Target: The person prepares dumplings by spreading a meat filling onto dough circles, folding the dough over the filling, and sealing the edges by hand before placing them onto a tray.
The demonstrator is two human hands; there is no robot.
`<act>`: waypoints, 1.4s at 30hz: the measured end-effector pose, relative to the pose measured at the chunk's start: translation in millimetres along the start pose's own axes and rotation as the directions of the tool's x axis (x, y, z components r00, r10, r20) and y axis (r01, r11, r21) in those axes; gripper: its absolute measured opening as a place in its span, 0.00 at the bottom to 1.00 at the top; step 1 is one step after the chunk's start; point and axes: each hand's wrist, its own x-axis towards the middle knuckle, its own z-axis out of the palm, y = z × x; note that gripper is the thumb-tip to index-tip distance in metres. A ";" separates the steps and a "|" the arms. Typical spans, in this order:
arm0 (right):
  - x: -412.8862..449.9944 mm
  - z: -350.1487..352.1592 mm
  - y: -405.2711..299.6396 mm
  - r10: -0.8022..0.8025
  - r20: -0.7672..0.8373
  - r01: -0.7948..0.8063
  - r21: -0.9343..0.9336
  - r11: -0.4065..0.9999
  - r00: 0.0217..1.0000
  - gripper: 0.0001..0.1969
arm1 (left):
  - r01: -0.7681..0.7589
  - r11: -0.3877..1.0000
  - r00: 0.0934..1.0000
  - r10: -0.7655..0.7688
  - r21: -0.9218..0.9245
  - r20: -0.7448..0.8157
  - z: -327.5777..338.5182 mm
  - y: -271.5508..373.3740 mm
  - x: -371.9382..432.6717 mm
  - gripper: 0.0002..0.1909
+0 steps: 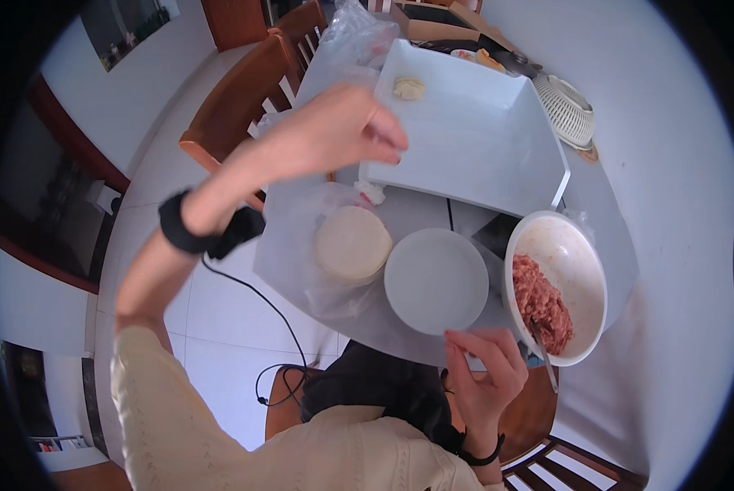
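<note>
My left hand is raised over the left edge of a white plastic tray, fingers bent, with nothing seen in it. In the tray's far left corner lie dumplings. A stack of round dough wrappers rests on a plastic bag near me. To its right stands a shallow white bowl. My right hand is just off the table's near edge, below that bowl, thumb and forefinger brought near each other, holding nothing visible. A large white bowl of minced meat with a metal spoon stands at the right.
A white plastic basket is beside the tray's far right side. Behind the tray are a cardboard box and dishes. Crumpled plastic bags lie at the far left. Wooden chairs line the left side; a black cable hangs near the table.
</note>
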 end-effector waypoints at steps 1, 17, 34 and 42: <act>5.9 5.6 -11.9 -0.030 0.009 0.030 -0.015 0.999 1.000 0.11 | 0.034 0.998 0.999 -0.036 -0.050 -0.029 0.4 4.8 -25.9 0.09; 30.9 65.1 -41.4 -0.216 0.144 0.244 -0.215 0.946 0.966 0.09 | 0.136 0.981 0.900 -0.182 -0.141 -0.396 48.5 -19.8 -162.7 0.13; 8.0 -89.4 9.4 0.193 -0.009 -0.125 -0.791 0.599 0.981 0.18 | 0.195 0.962 0.947 -0.235 -0.188 -0.221 83.4 -27.5 -94.3 0.15; 1.1 -126.0 -6.8 0.123 -0.054 -0.117 -0.793 0.598 0.991 0.08 | 0.224 0.885 0.928 -0.322 -0.408 -0.188 73.6 -39.0 -104.0 0.13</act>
